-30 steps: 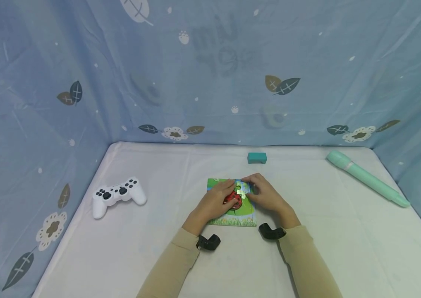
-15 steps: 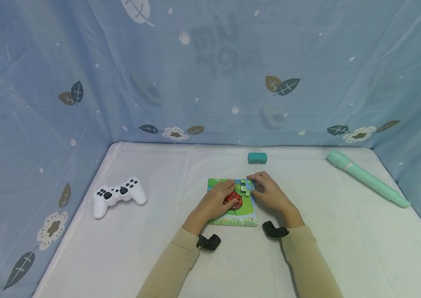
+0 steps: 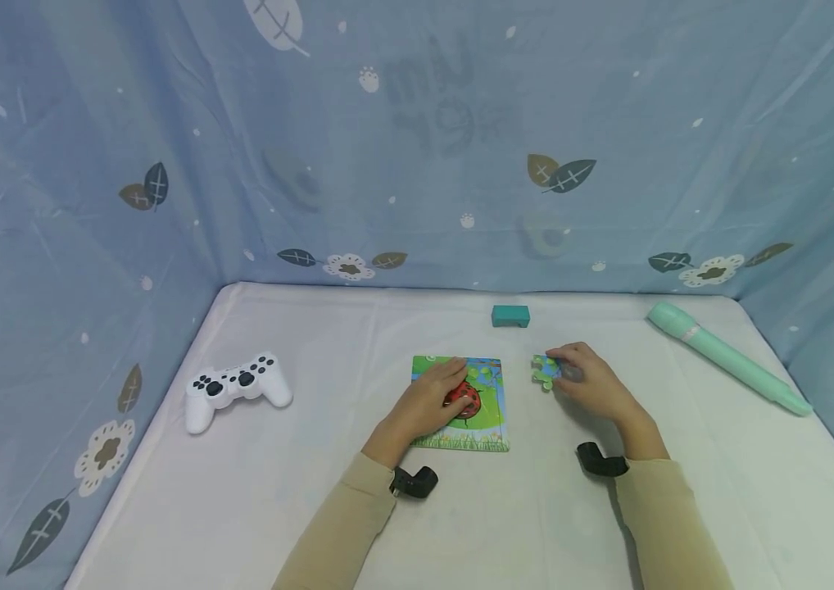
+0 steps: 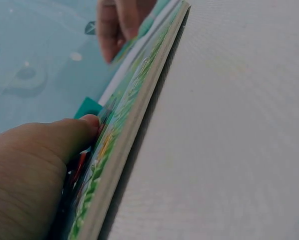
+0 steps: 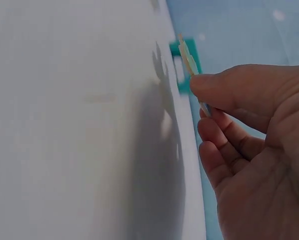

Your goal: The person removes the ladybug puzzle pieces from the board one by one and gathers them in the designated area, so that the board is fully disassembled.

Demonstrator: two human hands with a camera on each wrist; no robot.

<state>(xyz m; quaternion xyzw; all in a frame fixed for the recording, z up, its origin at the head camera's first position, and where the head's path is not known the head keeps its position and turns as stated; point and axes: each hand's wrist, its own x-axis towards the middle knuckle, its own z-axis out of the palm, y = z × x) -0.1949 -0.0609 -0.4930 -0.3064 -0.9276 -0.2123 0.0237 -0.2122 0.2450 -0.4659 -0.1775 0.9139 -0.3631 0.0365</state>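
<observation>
A square jigsaw puzzle (image 3: 489, 419) with a red ladybird on green grass lies flat on the white table. My left hand (image 3: 423, 400) rests on its left part, covering some of the ladybird. In the left wrist view, the left thumb (image 4: 72, 135) lies over the face of the puzzle, whose thick pale edge (image 4: 134, 127) shows. To the right of the puzzle, my right hand (image 3: 596, 387) pinches a blue and green puzzle piece (image 3: 543, 373). Seen from the right wrist, the thin piece (image 5: 187, 57) stands edge-on between thumb and fingers, apart from the table.
Behind the puzzle sits a small teal block (image 3: 510, 316). A white game controller (image 3: 237, 389) lies at the left, and a mint-green microphone-shaped object (image 3: 727, 355) at the right. Blue patterned cloth (image 3: 417, 147) hangs round the table's back and sides.
My right hand has lifted the puzzle piece off the upper right of the puzzle and carried it to the right. My left hand has stayed on the puzzle.
</observation>
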